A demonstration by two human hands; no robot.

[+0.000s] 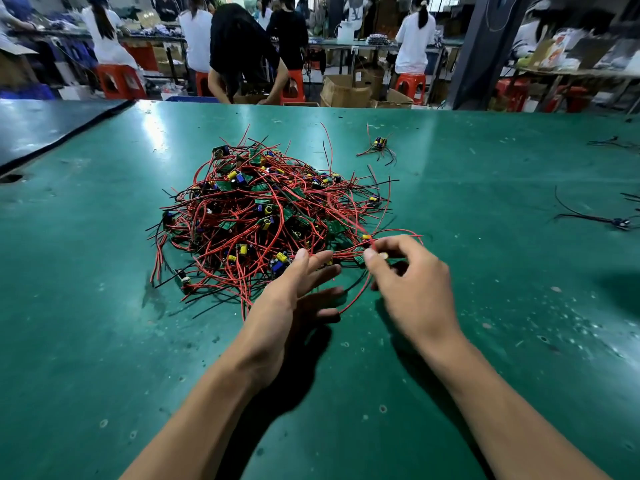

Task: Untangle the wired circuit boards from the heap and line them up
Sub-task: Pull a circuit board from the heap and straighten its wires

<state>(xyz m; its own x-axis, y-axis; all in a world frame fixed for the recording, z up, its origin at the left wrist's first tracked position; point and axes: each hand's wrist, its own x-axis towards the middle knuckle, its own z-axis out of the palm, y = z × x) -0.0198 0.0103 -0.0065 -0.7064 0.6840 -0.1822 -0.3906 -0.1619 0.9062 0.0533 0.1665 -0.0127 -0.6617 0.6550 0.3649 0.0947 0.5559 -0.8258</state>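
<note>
A heap of small green circuit boards [270, 216] with yellow and blue capacitors and tangled red and black wires lies in the middle of the green table [104, 323]. My right hand [412, 282] pinches a small board with red wires [363, 252] at the heap's near right edge. My left hand [294, 296] reaches toward the heap's near edge with fingers straight and spread, touching the wires. One separated board with wires [379, 145] lies apart at the back right.
More loose boards with black wires [620, 221] lie at the table's right edge. Beyond the far edge, people work at benches among red stools [119, 81] and cardboard boxes [344, 90]. A dark mat [41, 129] covers the table's far left.
</note>
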